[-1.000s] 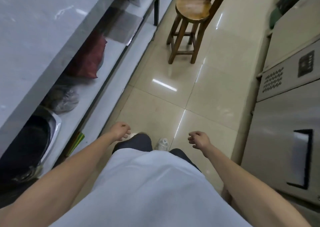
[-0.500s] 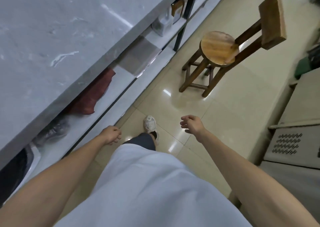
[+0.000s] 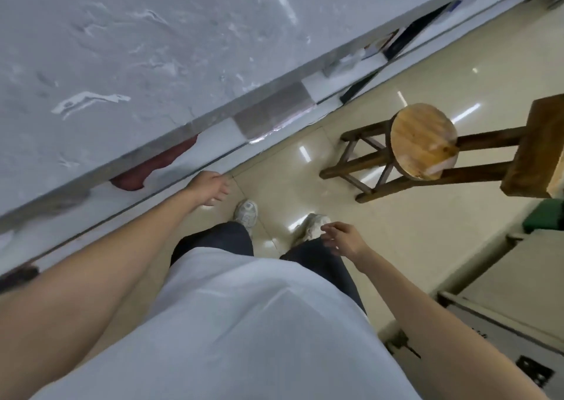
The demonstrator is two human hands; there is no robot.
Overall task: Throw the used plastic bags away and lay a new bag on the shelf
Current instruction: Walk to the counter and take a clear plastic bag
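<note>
Head view: Your left hand (image 3: 210, 187) hangs at 11 o'clock from your feet, fingers loosely spread and empty, just beside the front edge of the lower shelf (image 3: 195, 158). Your right hand (image 3: 343, 238) sits at 3 o'clock from your right shoe (image 3: 312, 227), fingers apart, holding nothing. Your left shoe (image 3: 246, 212) stands just beside the right one on the glossy tiled floor (image 3: 406, 235).

The grey countertop (image 3: 128, 58) fills the frame from 9 to 12 o'clock. Under it, on the shelf, a dark red bag (image 3: 155, 167) lies at 10 o'clock from your left hand, partly hidden by the counter edge. A grey sheet (image 3: 271, 114) lies on the shelf at 1 o'clock from that bag; whether it is a plastic bag cannot be told.

A wooden stool with a round seat (image 3: 424, 140) stands at 2 o'clock from your feet, well apart from both hands. A metal cabinet (image 3: 503, 323) occupies 4 o'clock.
</note>
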